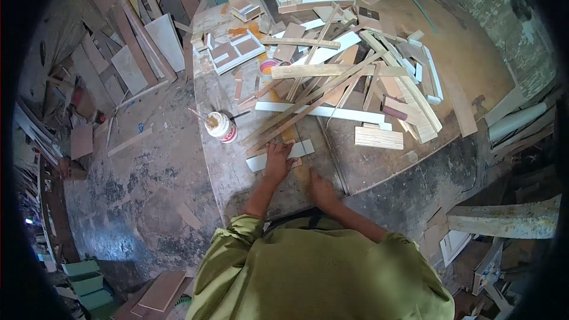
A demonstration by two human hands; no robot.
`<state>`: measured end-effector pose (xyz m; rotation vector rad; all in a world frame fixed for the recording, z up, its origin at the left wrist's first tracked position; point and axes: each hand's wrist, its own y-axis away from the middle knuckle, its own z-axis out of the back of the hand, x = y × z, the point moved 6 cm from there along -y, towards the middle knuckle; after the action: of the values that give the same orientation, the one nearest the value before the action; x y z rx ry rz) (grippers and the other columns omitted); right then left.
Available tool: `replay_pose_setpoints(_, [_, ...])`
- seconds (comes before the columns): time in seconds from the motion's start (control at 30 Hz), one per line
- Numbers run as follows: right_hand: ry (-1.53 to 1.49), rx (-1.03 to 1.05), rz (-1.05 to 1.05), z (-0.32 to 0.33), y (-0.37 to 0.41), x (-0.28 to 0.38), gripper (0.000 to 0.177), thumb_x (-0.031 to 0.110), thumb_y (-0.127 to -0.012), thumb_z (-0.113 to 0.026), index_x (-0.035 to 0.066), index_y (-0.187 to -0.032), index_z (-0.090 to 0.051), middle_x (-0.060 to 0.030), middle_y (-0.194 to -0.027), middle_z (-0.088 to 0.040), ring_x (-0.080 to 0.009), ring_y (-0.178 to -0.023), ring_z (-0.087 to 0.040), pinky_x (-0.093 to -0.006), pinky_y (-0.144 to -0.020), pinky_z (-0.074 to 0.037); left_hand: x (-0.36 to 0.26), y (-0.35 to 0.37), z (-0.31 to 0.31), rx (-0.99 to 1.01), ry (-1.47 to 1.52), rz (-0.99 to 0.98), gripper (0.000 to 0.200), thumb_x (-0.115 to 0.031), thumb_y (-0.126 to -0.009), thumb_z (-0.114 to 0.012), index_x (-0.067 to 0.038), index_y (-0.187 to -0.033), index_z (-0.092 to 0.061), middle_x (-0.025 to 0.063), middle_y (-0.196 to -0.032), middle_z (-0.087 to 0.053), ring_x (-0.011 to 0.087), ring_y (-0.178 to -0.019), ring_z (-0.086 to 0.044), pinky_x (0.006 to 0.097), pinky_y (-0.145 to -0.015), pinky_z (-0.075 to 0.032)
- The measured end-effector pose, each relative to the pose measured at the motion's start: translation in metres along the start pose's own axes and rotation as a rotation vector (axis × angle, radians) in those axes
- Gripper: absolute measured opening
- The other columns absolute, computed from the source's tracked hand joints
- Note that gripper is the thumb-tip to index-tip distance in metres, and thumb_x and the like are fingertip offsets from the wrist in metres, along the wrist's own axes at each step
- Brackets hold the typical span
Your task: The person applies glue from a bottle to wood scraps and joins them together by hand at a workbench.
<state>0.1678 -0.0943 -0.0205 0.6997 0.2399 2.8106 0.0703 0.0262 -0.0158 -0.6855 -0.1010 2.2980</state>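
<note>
My left hand (pixel 277 161) lies with its fingers spread on a white strip (pixel 302 149), pressing it against the worktable. A small brown wooden piece (pixel 297 163) shows partly from under the strip. Just to the right, my right hand (pixel 323 191) is closed low over the table edge, near the strip's right end. Whatever its fingers hold is hidden or too small to make out. A white jar (pixel 222 128) with a stick in it stands left of my left hand.
Wooden sticks (pixel 332 73) and white strips are heaped across the worktable (pixel 237 195). A pale wood block (pixel 379 138) lies on the right, a white-framed panel (pixel 237 52) at the back left. Boards (pixel 164 44) lean at the left; offcuts (pixel 160 291) lie on the floor.
</note>
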Motion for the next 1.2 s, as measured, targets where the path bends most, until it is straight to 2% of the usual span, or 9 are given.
replay_pose_setpoints(0.1, [0.016,0.012,-0.001,0.007,0.007,0.004,0.051,0.01,-0.082,-0.045,-0.003,-0.129,-0.032,-0.0223,-0.075,-0.062,-0.0382,-0.067,-0.062,-0.048,-0.06,-0.049,0.007,0.0,-0.009,0.078,-0.006,0.037,0.052,-0.026,-0.073,-0.066,-0.01,-0.12,-0.054,0.0099,-0.106,-0.051,0.0315,-0.104,-0.043,0.0553,-0.1,-0.024])
replay_pose_setpoints(0.17, [0.044,0.046,-0.018,0.002,-0.013,0.002,0.051,0.011,-0.082,-0.045,-0.003,-0.13,-0.032,-0.0216,-0.076,-0.062,-0.0375,-0.068,-0.062,-0.0486,-0.06,-0.049,0.005,0.0,-0.006,0.08,0.018,0.05,0.052,-0.026,-0.073,-0.066,-0.01,-0.12,-0.054,0.0099,-0.105,-0.051,0.0315,-0.104,-0.043,0.0552,-0.1,-0.024])
replay_pose_setpoints(0.27, [-0.062,-0.083,0.078,-0.002,-0.033,-0.003,0.065,0.013,-0.077,-0.054,-0.002,-0.134,-0.026,-0.0233,-0.072,-0.061,-0.0383,-0.063,-0.06,-0.0472,-0.056,-0.048,0.002,0.001,-0.004,0.092,0.038,0.065,0.052,-0.026,-0.072,-0.066,-0.009,-0.12,-0.054,0.0098,-0.104,-0.05,0.0314,-0.103,-0.043,0.055,-0.1,-0.024])
replay_pose_setpoints(0.4, [0.099,0.046,0.043,0.008,0.01,0.002,0.055,0.011,-0.083,-0.045,-0.003,-0.133,-0.029,-0.0196,-0.071,-0.062,-0.0354,-0.063,-0.062,-0.0452,-0.055,-0.049,-0.003,0.0,0.005,0.014,0.011,0.027,0.05,-0.027,-0.072,-0.067,-0.008,-0.117,-0.055,0.0104,-0.103,-0.051,0.0307,-0.1,-0.044,0.0484,-0.097,-0.027])
replay_pose_setpoints(0.67, [-0.037,-0.01,-0.005,0.004,-0.026,0.002,0.057,0.011,-0.079,-0.049,-0.002,-0.131,-0.03,-0.0247,-0.076,-0.061,-0.0403,-0.068,-0.061,-0.0487,-0.062,-0.048,0.001,0.001,-0.001,0.035,0.022,0.015,0.053,-0.026,-0.071,-0.068,-0.008,-0.119,-0.054,0.0095,-0.105,-0.051,0.0307,-0.101,-0.043,0.0526,-0.099,-0.025])
replay_pose_setpoints(0.8, [-0.043,0.036,-0.017,0.0,-0.002,-0.007,0.056,0.011,-0.079,-0.048,-0.003,-0.131,-0.032,-0.0244,-0.073,-0.061,-0.0413,-0.067,-0.06,-0.0496,-0.061,-0.047,0.004,0.001,-0.004,0.043,-0.01,0.042,0.053,-0.025,-0.071,-0.068,-0.008,-0.119,-0.054,0.0099,-0.105,-0.051,0.0312,-0.103,-0.043,0.055,-0.1,-0.024])
replay_pose_setpoints(1.0, [0.037,-0.034,0.048,0.004,-0.002,-0.001,0.054,0.009,-0.08,-0.048,-0.001,-0.131,-0.033,-0.0222,-0.074,-0.061,-0.036,-0.061,-0.062,-0.0454,-0.057,-0.05,0.001,0.002,0.001,0.042,0.021,0.032,0.054,-0.025,-0.072,-0.067,-0.009,-0.121,-0.054,0.0107,-0.104,-0.052,0.0308,-0.101,-0.044,0.0496,-0.099,-0.026])
replay_pose_setpoints(1.1, [0.043,-0.083,0.065,-0.005,-0.024,-0.004,0.056,0.01,-0.08,-0.048,-0.001,-0.132,-0.031,-0.0227,-0.071,-0.06,-0.0367,-0.061,-0.061,-0.0467,-0.056,-0.049,0.005,0.002,-0.006,0.076,0.006,0.049,0.053,-0.024,-0.072,-0.067,-0.008,-0.121,-0.052,0.0107,-0.107,-0.05,0.0321,-0.106,-0.043,0.0569,-0.1,-0.024])
replay_pose_setpoints(1.2, [0.018,-0.05,0.057,-0.017,-0.006,-0.015,0.057,0.012,-0.081,-0.048,-0.001,-0.133,-0.03,-0.0238,-0.066,-0.059,-0.0391,-0.058,-0.059,-0.0498,-0.055,-0.047,0.004,0.002,-0.004,0.084,0.028,0.07,0.053,-0.024,-0.072,-0.068,-0.009,-0.121,-0.053,0.0102,-0.106,-0.05,0.0317,-0.105,-0.043,0.0568,-0.1,-0.024])
